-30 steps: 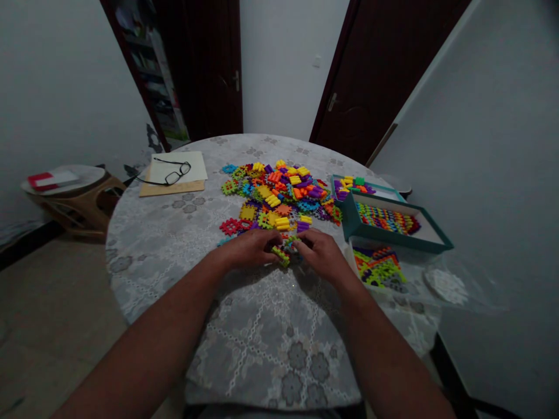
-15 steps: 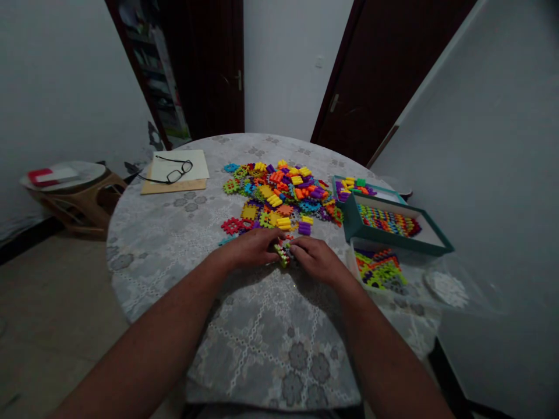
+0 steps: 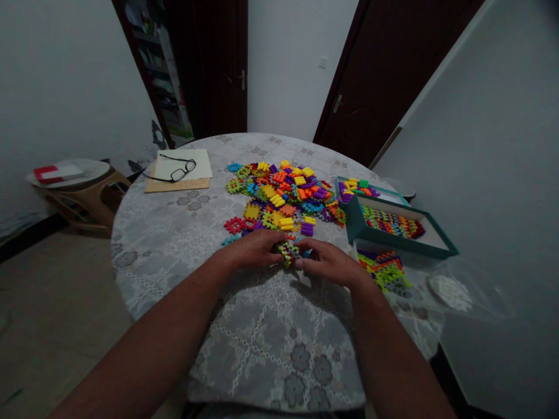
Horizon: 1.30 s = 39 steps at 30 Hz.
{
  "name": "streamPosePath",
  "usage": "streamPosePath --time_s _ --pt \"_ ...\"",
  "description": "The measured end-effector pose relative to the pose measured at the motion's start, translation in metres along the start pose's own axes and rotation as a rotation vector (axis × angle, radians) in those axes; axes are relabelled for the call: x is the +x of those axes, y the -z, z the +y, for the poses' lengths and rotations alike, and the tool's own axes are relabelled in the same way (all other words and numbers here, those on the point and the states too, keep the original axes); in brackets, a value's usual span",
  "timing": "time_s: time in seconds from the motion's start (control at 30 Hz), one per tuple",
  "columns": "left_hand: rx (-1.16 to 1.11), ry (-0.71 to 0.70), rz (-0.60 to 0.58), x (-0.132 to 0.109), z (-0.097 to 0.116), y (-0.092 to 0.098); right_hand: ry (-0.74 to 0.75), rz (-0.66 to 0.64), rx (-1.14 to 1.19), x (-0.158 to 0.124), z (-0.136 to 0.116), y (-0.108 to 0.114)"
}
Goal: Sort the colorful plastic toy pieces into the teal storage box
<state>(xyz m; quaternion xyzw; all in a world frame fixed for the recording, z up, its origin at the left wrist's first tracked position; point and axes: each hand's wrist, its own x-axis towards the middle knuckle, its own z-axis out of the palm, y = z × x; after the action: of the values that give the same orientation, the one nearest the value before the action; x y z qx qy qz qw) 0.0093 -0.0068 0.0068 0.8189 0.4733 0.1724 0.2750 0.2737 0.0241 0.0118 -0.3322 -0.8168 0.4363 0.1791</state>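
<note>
In the middle of the head view, my left hand (image 3: 258, 249) is closed on a small built-up block of interlocking plastic pieces (image 3: 287, 254), lime green with red and grey parts. My right hand (image 3: 325, 260) has its thumb and forefinger at the block's grey right side, its grip a little wider. Something blue shows under the right fingers, too small to make out. Just beyond the hands lies a heap of coloured interlocking plastic pieces (image 3: 286, 195), flat notched squares and ribbed blocks. Fingers partly hide the block.
To the right stand a teal box (image 3: 393, 233) with rows of coloured pieces, its lid (image 3: 384, 195) holding more, and a clear plastic tub (image 3: 419, 291) with notched squares. Eyeglasses (image 3: 178, 173) rest on papers (image 3: 201, 163) at the left of the round table (image 3: 257, 349).
My right hand has shifted slightly right and its thumb and forefinger have spread apart, showing more of the block. My left hand still holds it. The camera view has shifted slightly.
</note>
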Motion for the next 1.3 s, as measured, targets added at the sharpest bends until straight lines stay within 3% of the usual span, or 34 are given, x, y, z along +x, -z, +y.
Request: streamPosePath --time_s 0.1,0.4,0.73,1.0,1.2,1.3 --pt "-0.029 -0.01 0.002 0.0 0.001 0.0 0.02 -0.032 -0.051 -0.001 0.0 -0.001" --pt "-0.159 -0.037 -0.018 0.001 -0.001 0.001 0.046 0.084 -0.12 0.006 -0.004 -0.01" --pt "-0.183 -0.038 -0.016 0.001 -0.001 0.001 0.071 0.036 -0.087 0.003 -0.001 -0.01" --pt "-0.165 -0.004 0.01 0.001 -0.005 -0.001 0.119 0.159 -0.322 0.013 -0.01 -0.035" --pt "-0.243 -0.089 -0.106 0.001 -0.007 -0.001 0.151 0.055 -0.29 0.005 -0.014 -0.027" --pt "-0.254 -0.085 -0.105 -0.001 -0.01 0.0 0.143 0.053 -0.306 0.004 -0.014 -0.024"
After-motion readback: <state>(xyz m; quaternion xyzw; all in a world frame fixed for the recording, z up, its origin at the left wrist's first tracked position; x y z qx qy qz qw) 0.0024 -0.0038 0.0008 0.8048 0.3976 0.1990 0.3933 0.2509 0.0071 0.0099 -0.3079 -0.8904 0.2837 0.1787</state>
